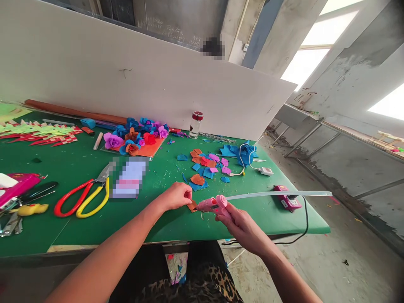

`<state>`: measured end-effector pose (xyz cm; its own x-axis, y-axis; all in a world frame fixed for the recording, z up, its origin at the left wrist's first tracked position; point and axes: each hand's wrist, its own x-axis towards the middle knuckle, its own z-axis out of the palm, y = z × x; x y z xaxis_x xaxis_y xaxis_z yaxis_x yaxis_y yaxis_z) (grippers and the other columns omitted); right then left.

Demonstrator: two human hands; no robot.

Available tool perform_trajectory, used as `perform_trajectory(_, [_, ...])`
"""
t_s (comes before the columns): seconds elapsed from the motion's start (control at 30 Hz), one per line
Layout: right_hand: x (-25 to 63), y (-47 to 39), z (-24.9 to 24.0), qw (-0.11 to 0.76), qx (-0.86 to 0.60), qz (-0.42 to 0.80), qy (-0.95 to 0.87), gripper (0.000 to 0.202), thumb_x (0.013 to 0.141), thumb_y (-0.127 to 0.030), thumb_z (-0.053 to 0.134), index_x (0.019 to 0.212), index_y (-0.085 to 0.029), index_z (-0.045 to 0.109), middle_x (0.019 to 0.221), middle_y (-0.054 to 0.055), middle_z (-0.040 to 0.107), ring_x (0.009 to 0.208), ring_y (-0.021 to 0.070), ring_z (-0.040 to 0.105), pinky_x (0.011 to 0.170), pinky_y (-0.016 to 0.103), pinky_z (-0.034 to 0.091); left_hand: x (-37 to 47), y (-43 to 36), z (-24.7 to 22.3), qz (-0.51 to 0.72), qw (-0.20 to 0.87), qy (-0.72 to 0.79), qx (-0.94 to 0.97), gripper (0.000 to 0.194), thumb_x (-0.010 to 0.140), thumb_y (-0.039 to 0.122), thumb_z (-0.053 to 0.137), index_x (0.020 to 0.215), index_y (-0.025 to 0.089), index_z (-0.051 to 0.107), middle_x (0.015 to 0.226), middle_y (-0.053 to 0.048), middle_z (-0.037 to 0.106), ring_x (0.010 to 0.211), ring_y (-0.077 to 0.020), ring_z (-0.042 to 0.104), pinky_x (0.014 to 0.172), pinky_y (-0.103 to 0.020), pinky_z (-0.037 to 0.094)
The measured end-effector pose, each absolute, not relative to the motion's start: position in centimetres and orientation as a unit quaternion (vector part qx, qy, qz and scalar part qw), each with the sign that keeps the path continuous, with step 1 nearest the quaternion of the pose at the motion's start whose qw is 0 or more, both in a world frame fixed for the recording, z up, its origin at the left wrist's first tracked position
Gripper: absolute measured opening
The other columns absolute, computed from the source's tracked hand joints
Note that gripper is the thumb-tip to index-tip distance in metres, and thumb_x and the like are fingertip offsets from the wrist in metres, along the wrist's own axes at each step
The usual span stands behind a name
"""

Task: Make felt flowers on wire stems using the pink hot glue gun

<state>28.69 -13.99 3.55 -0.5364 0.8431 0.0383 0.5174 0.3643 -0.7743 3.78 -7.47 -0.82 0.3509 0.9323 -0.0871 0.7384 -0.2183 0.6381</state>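
My right hand (238, 221) is wrapped round a pink hot glue gun (212, 204), whose nozzle points left. A long clear glue stick (277, 194) sticks out of its back end toward the right. Fingers pinched, my left hand (176, 196) holds a small orange paper petal (192, 206) just at the nozzle tip. Whether the nozzle touches the petal, I cannot tell. Beyond both hands lie loose paper petals in blue, orange and pink, among them an orange petal (197, 179) and a blue petal (208, 173).
Scissors (94, 189) with red and yellow handles lie left, beside a blurred phone (130, 179). Paper flowers (139, 136) sit further back near a glass jar (195, 125). A pink power strip (288, 198) with a black cord and a white charger (265, 171) are at right. A white board (151, 80) stands behind.
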Motion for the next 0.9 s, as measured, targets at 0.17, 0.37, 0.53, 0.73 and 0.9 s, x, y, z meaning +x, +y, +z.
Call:
perform_trajectory(0.17, [28.54, -13.76, 3.15, 0.224, -0.408, 0.380, -0.799, 0.038, 0.097, -0.036, 0.037, 0.131, -0.026, 0.050, 0.115, 0.006, 0.066, 0.096, 0.0201, 0.064, 0.087, 0.033, 0.050, 3.73, -7.44, -0.97, 0.163, 0.301, 0.544, 0.766, 0.006, 0.064, 0.016, 0.057, 0.061, 0.019, 0.062, 0.061, 0.002, 0.061, 0.060, -0.0136, 0.055, 0.054, -0.024, 0.034])
perform_trajectory(0.37, [28.74, -13.64, 2.65, 0.211, -0.423, 0.367, -0.801, 0.037, 0.096, -0.037, 0.039, 0.129, -0.024, 0.051, 0.112, 0.006, 0.068, 0.093, 0.0202, 0.066, 0.081, 0.030, 0.050, 3.73, -7.44, -1.04, 0.166, 0.304, 0.542, 0.766, 0.006, 0.064, 0.015, 0.057, 0.062, 0.019, 0.062, 0.061, 0.002, 0.061, 0.060, -0.0130, 0.055, 0.053, -0.023, 0.034])
perform_trajectory(0.53, [28.70, -13.65, 2.56, 0.209, -0.423, 0.348, -0.810, 0.039, 0.097, -0.036, 0.038, 0.132, -0.024, 0.047, 0.105, 0.005, 0.070, 0.086, 0.0184, 0.065, 0.077, 0.027, 0.049, 3.77, -7.35, -1.16, 0.168, 0.306, 0.543, 0.764, 0.006, 0.064, 0.015, 0.058, 0.064, 0.019, 0.063, 0.062, 0.002, 0.062, 0.060, -0.0128, 0.055, 0.053, -0.023, 0.034])
perform_trajectory(0.73, [28.50, -13.62, 2.91, 0.204, -0.421, 0.343, -0.814, 0.036, 0.097, -0.035, 0.039, 0.130, -0.025, 0.050, 0.098, 0.004, 0.071, 0.083, 0.0185, 0.065, 0.075, 0.027, 0.048, 3.83, -7.34, -1.09, 0.169, 0.303, 0.541, 0.766, 0.006, 0.064, 0.015, 0.058, 0.064, 0.019, 0.063, 0.062, 0.002, 0.062, 0.060, -0.0127, 0.055, 0.053, -0.023, 0.034])
perform_trajectory(0.9, [28.43, -13.69, 2.86, 0.209, -0.406, 0.371, -0.809, 0.038, 0.097, -0.034, 0.037, 0.133, -0.026, 0.047, 0.113, 0.005, 0.068, 0.093, 0.0193, 0.066, 0.083, 0.029, 0.049, 3.82, -7.43, -1.03, 0.167, 0.306, 0.541, 0.765, 0.007, 0.064, 0.014, 0.058, 0.064, 0.018, 0.064, 0.062, 0.002, 0.062, 0.060, -0.0130, 0.055, 0.053, -0.023, 0.034])
